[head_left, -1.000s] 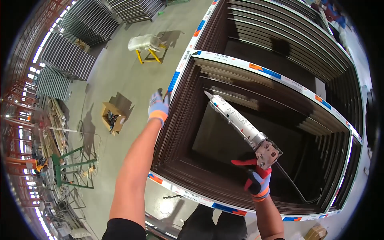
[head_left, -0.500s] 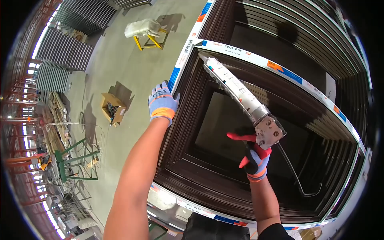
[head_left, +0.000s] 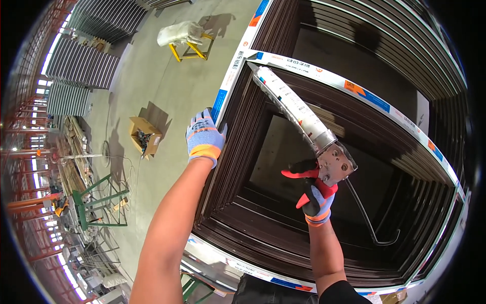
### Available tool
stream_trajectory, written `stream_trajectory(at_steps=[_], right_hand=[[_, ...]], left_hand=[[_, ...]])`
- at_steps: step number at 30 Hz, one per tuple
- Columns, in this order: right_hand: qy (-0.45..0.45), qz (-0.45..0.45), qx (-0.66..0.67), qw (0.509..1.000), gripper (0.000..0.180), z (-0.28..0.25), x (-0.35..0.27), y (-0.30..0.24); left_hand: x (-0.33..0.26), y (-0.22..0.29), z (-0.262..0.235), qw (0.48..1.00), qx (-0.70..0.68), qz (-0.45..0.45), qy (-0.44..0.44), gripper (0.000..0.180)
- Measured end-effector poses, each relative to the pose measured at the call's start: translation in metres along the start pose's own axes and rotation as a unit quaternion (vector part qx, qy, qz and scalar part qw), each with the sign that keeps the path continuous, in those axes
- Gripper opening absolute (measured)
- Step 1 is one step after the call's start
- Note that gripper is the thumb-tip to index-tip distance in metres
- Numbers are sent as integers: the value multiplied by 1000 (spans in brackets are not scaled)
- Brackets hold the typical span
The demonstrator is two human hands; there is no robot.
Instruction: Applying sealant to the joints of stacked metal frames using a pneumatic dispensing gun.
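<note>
Caulking gun [head_left: 307, 121] — gripped in right hand [head_left: 321, 201], barrel [head_left: 288, 98] angled forward-left.

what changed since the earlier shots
The caulking gun moved up and left, its nozzle now by the upper-left inner corner of the taped frame. The left hand turned back-up at that frame's left edge. The right hand still holds the gun; the cardboard box stayed put.
</note>
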State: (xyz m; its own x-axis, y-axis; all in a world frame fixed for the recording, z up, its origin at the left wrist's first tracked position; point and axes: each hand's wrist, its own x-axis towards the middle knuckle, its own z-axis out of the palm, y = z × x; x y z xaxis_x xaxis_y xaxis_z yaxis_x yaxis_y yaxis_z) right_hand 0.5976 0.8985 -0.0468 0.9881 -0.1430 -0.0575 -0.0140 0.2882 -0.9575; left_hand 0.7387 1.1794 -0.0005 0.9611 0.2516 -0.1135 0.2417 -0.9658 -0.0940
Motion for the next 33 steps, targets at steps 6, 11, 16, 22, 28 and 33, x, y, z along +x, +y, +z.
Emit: stream_trajectory(at_steps=[6, 11, 16, 22, 28, 33], right_hand=[[-1, -28, -5, 1000, 40, 15, -1, -1], [-4, -19, 88, 996, 42, 22, -1, -1], [-7, -26, 46, 999, 40, 28, -1, -4], [-8, -9, 14, 1000, 36, 23, -7, -6], [8, -15, 6, 1000, 32, 27, -8, -15], [21, 1, 19, 1000, 25, 19, -11, -9]], left_hand=[[1, 2, 2, 1000, 0, 11, 20, 65], [2, 0, 0, 1000, -19, 11, 15, 63], [2, -2, 3, 1000, -10, 12, 18, 61], [2, -2, 4, 1000, -9, 15, 26, 61], [2, -5, 8, 999, -4, 22, 39, 61], [3, -4, 7, 999, -14, 22, 34, 60]])
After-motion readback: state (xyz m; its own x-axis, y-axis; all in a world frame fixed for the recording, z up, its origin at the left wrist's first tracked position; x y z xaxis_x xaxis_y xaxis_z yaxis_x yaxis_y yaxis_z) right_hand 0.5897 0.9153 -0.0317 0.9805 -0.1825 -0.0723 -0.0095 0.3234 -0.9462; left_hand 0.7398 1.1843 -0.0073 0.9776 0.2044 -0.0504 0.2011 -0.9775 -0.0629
